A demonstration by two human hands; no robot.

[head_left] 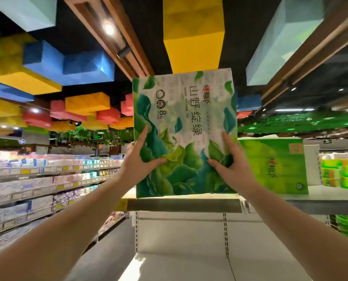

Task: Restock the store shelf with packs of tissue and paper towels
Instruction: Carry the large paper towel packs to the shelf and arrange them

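Note:
A large tissue pack with green and teal leaf print stands upright on end at the front edge of the top shelf. My left hand holds its lower left side, fingers up along the edge and thumb pressed on the front. My right hand holds its lower right side in the same way. Both arms reach up from below.
A bright green tissue pack stands on the same shelf just right of the held pack. More green packs fill shelves at far right. Below is a white shelf bay. Long stocked shelves line the aisle at left.

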